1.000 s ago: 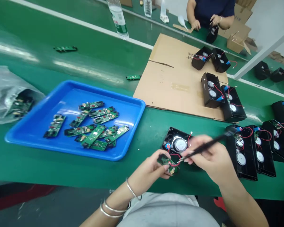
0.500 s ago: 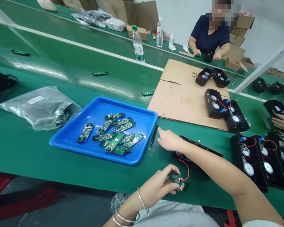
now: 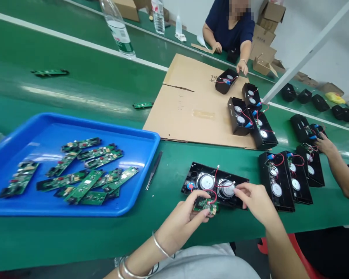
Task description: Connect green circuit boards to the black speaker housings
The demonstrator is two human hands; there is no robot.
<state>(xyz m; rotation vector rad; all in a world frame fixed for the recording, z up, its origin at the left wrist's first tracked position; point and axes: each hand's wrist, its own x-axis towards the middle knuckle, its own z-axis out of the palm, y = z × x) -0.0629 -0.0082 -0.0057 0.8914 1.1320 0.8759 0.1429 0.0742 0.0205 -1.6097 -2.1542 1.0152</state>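
My left hand [image 3: 189,213] grips a small green circuit board [image 3: 205,206] between thumb and fingers, just in front of a black speaker housing [image 3: 196,168]. A red wire [image 3: 214,197] loops from the board into the housing. The housing lies open side up, showing two round speakers [image 3: 206,181] and a blue part [image 3: 190,186]. My right hand [image 3: 254,197] is at the right-hand speaker [image 3: 225,190], thumb and forefinger pinched at its edge. A thin wire runs close to those fingertips; what they hold, if anything, I cannot make out. A white connector [image 3: 218,166] sticks up at the housing's back edge.
A blue tray [image 3: 145,170] holding several circuit boards stands at left, with dark tweezers [image 3: 154,170] beside it. Behind lies a cardboard sheet [image 3: 183,100] with several housings. More housings [image 3: 276,182] stand at right, near another person's hand [image 3: 327,145]. A co-worker [image 3: 229,27] sits opposite.
My right hand has moved from beside the tweezers to the right-hand speaker. My left hand still holds the board, now close against the housing. The co-worker opposite has reached toward the cardboard. The view has shifted right.
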